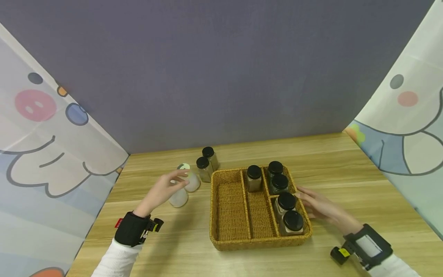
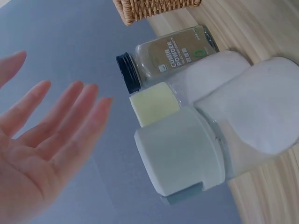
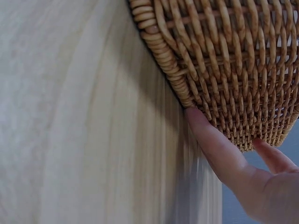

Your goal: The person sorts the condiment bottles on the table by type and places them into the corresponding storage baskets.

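The left hand (image 1: 165, 189) hovered with fingers spread and empty just beside two white-capped shakers (image 1: 180, 195), which stood left of the wicker basket (image 1: 231, 207). The right hand (image 1: 320, 206) lay flat, its straight fingers (image 3: 212, 140) pressed against the basket's right wall, beside black-lidded jars (image 1: 292, 222).

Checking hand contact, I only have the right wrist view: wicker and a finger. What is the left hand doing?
Observer: The left hand is open, fingers straight, reaching at two white-capped jars left of the basket; it grips nothing.
Operator: What is in the basket?
Observer: Five black-lidded jars: one in the middle section, four in the right sections; the left section holds none.
Operator: Any jars outside?
Observer: Two more black-lidded jars stand behind the basket's left corner; the nearer one reads cumin powder.
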`<state>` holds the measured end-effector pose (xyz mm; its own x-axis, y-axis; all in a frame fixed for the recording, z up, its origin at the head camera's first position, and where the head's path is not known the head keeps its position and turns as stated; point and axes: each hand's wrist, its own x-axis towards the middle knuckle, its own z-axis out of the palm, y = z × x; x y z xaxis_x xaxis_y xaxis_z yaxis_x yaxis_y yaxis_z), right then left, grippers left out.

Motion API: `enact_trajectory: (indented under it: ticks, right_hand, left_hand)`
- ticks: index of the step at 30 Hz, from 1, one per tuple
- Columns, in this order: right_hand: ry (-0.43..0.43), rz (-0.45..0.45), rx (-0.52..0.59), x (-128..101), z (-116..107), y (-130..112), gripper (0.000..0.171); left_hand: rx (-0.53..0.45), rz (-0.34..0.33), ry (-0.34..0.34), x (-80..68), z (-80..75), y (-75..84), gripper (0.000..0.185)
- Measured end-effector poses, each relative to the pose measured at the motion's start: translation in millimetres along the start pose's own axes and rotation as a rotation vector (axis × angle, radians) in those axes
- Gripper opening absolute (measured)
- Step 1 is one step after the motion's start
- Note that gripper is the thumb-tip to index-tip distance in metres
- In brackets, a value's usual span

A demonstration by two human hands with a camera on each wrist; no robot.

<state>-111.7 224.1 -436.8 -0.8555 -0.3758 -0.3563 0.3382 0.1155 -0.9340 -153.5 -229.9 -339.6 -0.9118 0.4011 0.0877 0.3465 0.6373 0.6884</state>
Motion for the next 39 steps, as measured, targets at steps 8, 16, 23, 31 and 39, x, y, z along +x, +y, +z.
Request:
enact_trajectory:
  ticks: [8,16,23,31,39]
  right_hand:
    - [0.006,0.014,0.004,0,1,0,0.074]
    - [0.001,0.021,0.003,0,0,0,0.074]
    - [-0.015,0.008,0.018,1,-1,2,0.074]
    - [-0.019,-0.005,0.020,1,-1,2,0.074]
    - [0.004,0.001,0.028,2,-1,4,0.074]
  left_hand:
    - [0.112,0.031,0.060,-1.8,0.0,-5.4,0.043]
    - [0.294,0.085,0.113,-5.5,2.2,-13.3,0.040]
    - [0.388,0.139,0.177,-7.0,6.2,-18.4,0.037]
    - [0.437,0.151,0.217,-7.7,8.1,-27.8,0.036]
    - [0.480,0.146,0.271,-9.3,10.6,-36.8,0.038]
